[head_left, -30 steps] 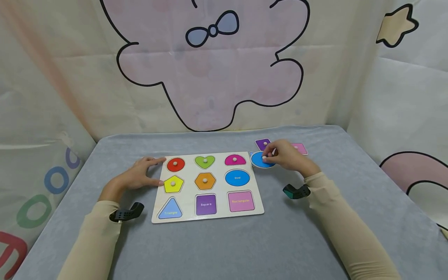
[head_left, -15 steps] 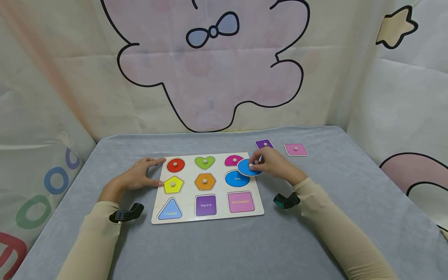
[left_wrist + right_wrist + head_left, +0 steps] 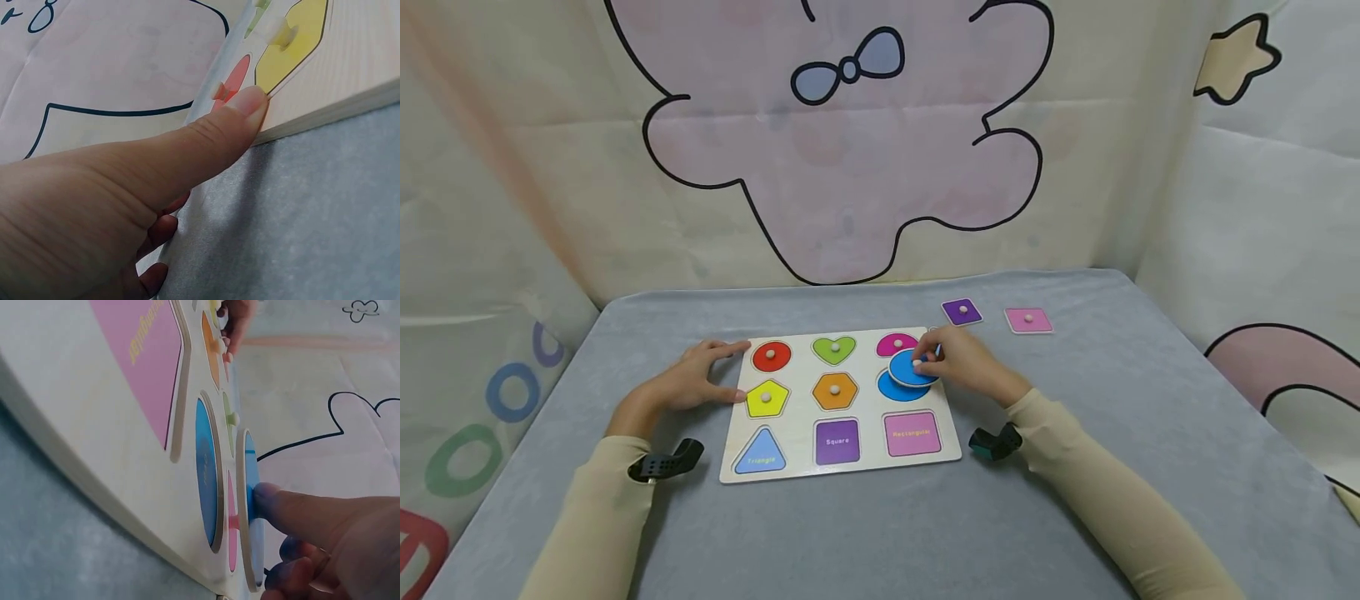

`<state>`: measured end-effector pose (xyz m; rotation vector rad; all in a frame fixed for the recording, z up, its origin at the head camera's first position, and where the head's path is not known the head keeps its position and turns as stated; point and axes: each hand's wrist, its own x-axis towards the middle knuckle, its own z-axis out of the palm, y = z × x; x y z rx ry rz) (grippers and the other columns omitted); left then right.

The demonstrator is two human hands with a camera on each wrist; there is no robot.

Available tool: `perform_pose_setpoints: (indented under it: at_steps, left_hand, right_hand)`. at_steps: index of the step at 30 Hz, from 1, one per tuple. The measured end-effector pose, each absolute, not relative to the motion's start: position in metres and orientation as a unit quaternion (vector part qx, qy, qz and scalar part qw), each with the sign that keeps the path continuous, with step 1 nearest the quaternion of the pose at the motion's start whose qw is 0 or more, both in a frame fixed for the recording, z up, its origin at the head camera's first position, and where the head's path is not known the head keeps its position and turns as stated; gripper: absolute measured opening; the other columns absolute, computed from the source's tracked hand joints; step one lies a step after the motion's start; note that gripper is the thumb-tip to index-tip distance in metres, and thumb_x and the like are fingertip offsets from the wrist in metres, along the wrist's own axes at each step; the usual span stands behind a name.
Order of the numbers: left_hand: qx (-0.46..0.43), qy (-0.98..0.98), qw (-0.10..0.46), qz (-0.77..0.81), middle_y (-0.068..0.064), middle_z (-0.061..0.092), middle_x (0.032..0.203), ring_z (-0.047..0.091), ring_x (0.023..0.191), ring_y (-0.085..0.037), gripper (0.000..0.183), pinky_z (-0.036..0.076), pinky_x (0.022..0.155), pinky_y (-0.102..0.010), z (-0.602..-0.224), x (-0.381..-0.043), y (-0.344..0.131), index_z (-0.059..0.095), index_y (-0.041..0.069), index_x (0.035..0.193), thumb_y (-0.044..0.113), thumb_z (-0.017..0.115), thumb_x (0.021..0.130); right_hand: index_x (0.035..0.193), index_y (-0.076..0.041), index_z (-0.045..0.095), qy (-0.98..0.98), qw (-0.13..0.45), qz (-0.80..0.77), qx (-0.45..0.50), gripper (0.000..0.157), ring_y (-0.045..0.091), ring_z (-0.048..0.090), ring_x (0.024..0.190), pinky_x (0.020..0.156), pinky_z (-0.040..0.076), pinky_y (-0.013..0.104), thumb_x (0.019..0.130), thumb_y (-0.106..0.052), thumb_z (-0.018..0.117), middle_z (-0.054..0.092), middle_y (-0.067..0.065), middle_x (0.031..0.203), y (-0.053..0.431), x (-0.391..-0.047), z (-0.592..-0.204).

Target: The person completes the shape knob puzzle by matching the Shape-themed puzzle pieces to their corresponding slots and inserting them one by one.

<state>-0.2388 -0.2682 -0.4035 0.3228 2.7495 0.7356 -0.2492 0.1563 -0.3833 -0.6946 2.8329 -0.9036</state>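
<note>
A white wooden shape puzzle board (image 3: pixel 800 375) lies on the cloth-covered table. My left hand (image 3: pixel 677 387) rests at its left edge, thumb and index finger spread. In the left wrist view, the thumb (image 3: pixel 200 147) presses on the rim beside the yellow pentagon piece (image 3: pixel 300 50). My right hand (image 3: pixel 962 362) pinches the blue oval puzzle piece (image 3: pixel 902 370) at its knob. Held tilted over the board, the piece overlaps the oval recess (image 3: pixel 901 393) from behind. The right wrist view shows this piece (image 3: pixel 252 465) raised off the board, with the bare recess (image 3: pixel 205 478) beside it.
Behind the board lie a purple square piece (image 3: pixel 960 312) and a pink rectangle piece (image 3: pixel 1028 320). Knobbed red, green, orange and magenta pieces sit in the board. In its front row, the triangle (image 3: pixel 761 454), square (image 3: pixel 837 442) and rectangle (image 3: pixel 912 434) recesses show their printed names.
My right hand has carried the blue oval piece leftward from beside the board to over the oval recess. My left hand has kept its place at the board's left edge.
</note>
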Motion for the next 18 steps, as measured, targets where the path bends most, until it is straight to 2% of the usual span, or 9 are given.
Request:
perform_pose_setpoints:
  at_steps: [18]
  left_hand:
    - [0.110, 0.952, 0.131, 0.253, -0.028, 0.032, 0.154, 0.028, 0.137, -0.050, 0.095, 0.032, 0.109, -0.075, -0.405, -0.237, -0.269, 0.034, 0.016, 0.158, 0.044, 0.082, 0.081]
  right_hand:
    - [0.092, -0.007, 0.074, 0.901, 0.081, -0.348, -0.246, 0.009, 0.014, 0.046, 0.066, 0.057, 0.036, 0.021, 0.089, -0.015, 0.078, 0.045, -0.003, 0.069, 0.148, -0.251, -0.399]
